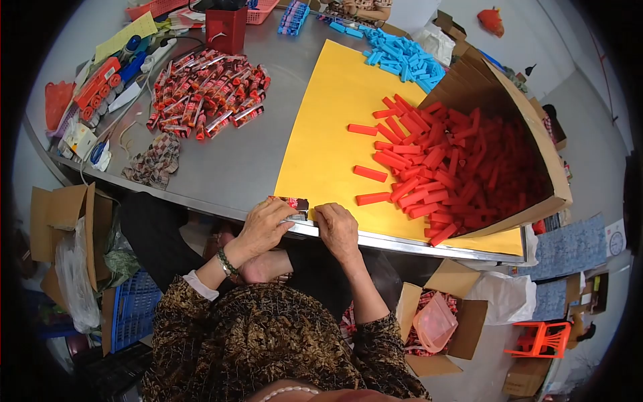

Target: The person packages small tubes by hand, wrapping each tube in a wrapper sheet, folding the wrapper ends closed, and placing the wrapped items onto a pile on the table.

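At the table's front edge my left hand (266, 226) has its fingers closed on a small dark red printed wrapper (295, 204). My right hand (337, 228) is just to the right of the wrapper, fingers bent together over the edge of the yellow sheet (315, 147); what its fingertips hold, if anything, is hidden. Red plastic sticks (429, 161) spill from a tipped cardboard box (529, 127) onto the sheet. A heap of red wrapped pieces (207, 90) lies on the metal table (281, 74) at the upper left.
Blue sticks (405, 57) lie at the back of the sheet. A crumpled cloth (155, 161), tools and a red holder (225, 31) are on the left. An open carton (469, 328) stands below the right side. Another person (362, 9) sits across the table.
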Tool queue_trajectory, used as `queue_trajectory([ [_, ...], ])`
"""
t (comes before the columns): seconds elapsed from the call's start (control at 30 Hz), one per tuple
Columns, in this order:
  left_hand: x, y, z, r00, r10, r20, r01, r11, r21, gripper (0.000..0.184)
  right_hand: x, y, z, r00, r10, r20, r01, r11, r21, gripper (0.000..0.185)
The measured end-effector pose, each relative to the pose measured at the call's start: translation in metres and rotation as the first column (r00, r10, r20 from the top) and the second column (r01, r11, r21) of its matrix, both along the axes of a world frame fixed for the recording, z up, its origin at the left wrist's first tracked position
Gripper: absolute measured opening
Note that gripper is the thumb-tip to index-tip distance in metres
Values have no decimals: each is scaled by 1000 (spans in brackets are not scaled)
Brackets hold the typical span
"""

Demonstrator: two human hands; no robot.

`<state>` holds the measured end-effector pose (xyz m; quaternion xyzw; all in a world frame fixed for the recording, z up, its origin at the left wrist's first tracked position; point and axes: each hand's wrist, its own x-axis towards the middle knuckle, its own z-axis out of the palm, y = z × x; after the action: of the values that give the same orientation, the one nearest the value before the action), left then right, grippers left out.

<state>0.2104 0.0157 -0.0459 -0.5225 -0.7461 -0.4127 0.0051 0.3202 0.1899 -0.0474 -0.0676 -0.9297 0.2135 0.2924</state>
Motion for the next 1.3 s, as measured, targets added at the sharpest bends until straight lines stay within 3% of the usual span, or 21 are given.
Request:
queue_trajectory([
  [1.3,4,1,-5,997,69,-31,-69,998,2,19,0,1,-2,1000,-4,-1,4,1000,-5,7],
])
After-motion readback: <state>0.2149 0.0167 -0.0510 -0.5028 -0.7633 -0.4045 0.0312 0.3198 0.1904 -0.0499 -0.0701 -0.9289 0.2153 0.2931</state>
